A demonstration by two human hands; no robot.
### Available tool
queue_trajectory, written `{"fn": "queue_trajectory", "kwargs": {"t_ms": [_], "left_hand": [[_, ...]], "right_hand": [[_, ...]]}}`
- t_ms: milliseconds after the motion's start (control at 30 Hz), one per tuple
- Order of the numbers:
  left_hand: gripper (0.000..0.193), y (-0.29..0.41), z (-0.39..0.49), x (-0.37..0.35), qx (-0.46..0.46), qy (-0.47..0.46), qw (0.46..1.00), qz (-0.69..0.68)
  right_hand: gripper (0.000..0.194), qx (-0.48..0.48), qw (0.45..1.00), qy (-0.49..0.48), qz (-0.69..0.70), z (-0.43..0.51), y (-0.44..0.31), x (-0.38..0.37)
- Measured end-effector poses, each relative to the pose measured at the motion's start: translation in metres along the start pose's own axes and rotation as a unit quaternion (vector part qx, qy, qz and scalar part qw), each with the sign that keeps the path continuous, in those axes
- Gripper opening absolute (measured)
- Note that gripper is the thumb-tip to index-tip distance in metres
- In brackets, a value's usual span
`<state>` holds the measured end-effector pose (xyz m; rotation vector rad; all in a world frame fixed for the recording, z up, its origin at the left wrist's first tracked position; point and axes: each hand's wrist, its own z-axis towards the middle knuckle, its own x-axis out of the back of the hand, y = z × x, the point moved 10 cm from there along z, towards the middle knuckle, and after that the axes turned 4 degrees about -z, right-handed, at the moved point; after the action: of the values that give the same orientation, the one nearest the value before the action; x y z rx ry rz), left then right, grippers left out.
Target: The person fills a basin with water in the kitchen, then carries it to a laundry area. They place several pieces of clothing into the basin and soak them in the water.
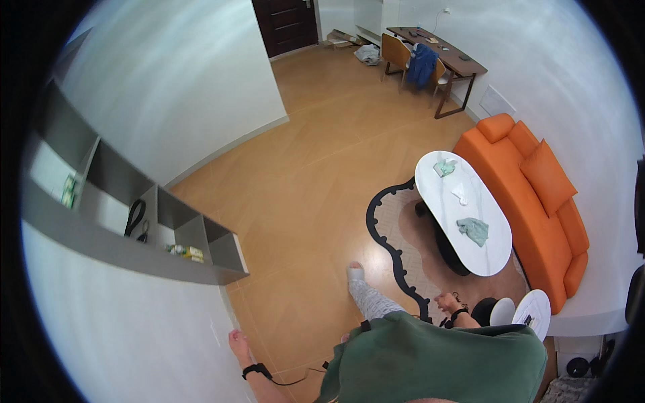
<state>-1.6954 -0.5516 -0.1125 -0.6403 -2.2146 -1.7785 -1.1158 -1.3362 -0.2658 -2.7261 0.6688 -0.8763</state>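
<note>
My left hand hangs at the lower left, beside the white wall under the shelf unit, with nothing seen in it. A black wristband with a cable circles that wrist. On the other side, my right hand is over the patterned rug, also without a visible object and with its fingers loosely apart. Another black band is around the right wrist. Near this hand stands the oval marble-patterned coffee table. On its top lie a crumpled green cloth, a white tissue and a green tissue pack.
An orange sofa runs along the right wall. Small round side tables stand close on my right. A grey wall shelf juts out at left. Farther off are a desk, chairs and a dark door.
</note>
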Motion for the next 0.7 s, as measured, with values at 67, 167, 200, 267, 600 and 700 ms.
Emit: {"fn": "queue_trajectory", "kwargs": {"t_ms": [67,167,200,267,600,700], "left_hand": [[0.02,0.05,0.044,-0.049,-0.027,-0.014,0.998,0.047],[0.025,0.084,0.067,-0.133,-0.024,-0.03,0.97,0.239],[0.029,0.09,0.064,-0.168,-0.043,-0.015,0.983,0.176],[0.028,0.064,0.051,-0.23,0.051,-0.152,0.947,0.28],[0.029,0.078,0.073,-0.412,0.202,-0.357,0.843,0.347],[0.029,0.134,0.164,-0.477,0.131,-0.376,0.822,0.408]], "right_hand": [[0.036,-0.031,0.999,-0.038,0.003,0.029,-0.025,-0.002],[0.034,0.088,0.984,-0.086,-0.131,0.074,-0.118,0.002],[0.034,0.159,0.976,-0.082,-0.126,0.086,-0.161,0.012],[0.034,0.052,0.994,-0.091,-0.039,0.129,-0.226,0.033],[0.038,0.233,0.96,0.155,-0.021,0.269,-0.661,0.245],[0.029,0.301,0.933,0.183,-0.071,0.328,-0.707,0.274]]}}
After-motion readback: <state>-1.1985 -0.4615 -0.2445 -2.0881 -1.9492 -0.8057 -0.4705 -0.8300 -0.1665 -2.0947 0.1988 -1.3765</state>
